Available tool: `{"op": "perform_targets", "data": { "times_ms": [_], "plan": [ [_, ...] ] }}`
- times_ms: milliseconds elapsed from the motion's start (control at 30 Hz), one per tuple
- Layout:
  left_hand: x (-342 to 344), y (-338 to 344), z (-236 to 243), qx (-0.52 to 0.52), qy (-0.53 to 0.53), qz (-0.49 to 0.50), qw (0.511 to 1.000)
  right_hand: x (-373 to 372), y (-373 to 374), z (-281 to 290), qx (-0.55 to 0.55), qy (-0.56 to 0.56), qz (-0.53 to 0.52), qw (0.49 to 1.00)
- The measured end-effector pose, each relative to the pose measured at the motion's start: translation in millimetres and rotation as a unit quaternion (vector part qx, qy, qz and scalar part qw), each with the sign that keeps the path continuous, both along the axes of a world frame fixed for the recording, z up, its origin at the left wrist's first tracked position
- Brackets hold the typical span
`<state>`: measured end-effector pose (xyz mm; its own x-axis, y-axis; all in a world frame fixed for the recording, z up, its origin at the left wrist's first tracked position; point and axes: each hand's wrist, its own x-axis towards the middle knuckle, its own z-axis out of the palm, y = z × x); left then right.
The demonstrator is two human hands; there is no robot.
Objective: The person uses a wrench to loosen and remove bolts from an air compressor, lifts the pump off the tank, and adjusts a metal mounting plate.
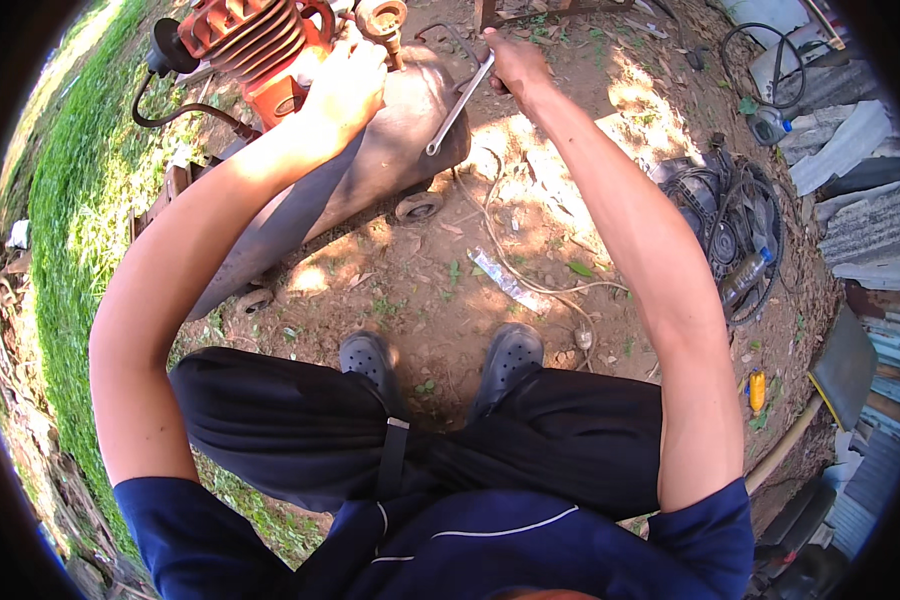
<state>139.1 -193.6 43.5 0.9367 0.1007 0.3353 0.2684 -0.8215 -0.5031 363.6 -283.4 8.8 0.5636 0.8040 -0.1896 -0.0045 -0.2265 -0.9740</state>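
Note:
My right hand is closed around one end of a silver combination wrench. The wrench's ring end points down and to the left, over the end of a dark cylindrical air tank. My left hand is up against the red finned compressor pump mounted on the tank. Its fingers are bent, and their tips are hidden behind the hand, so what they grip cannot be made out. Just right of that hand stands a rusty round-topped fitting.
A thin cable and a clear crumpled plastic piece lie on the dirt. To the right are a heap of black cables and a belt, a yellow bottle and corrugated sheets. Grass borders the left.

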Motion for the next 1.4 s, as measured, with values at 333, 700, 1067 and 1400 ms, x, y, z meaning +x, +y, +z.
{"op": "perform_targets", "data": {
  "times_ms": [333, 700, 1067, 1400],
  "plan": [
    [-3, 0, -4, -0.008, 0.004, 0.037, 0.999, -9, -6, -2, -0.002, -0.010, 0.012, 1.000],
    [-1, -10, 7, 0.003, 0.070, 0.084, 0.994, -20, -7, -2, -0.034, -0.026, 0.026, 0.999],
    [10, -4, 6, 0.031, 0.056, 0.077, 0.995, -9, -6, -6, -0.064, -0.024, 0.011, 0.998],
    [14, -12, 35, -0.067, 0.173, 0.097, 0.978, -3, -5, -5, -0.049, -0.001, -0.001, 0.999]
  ]
}}
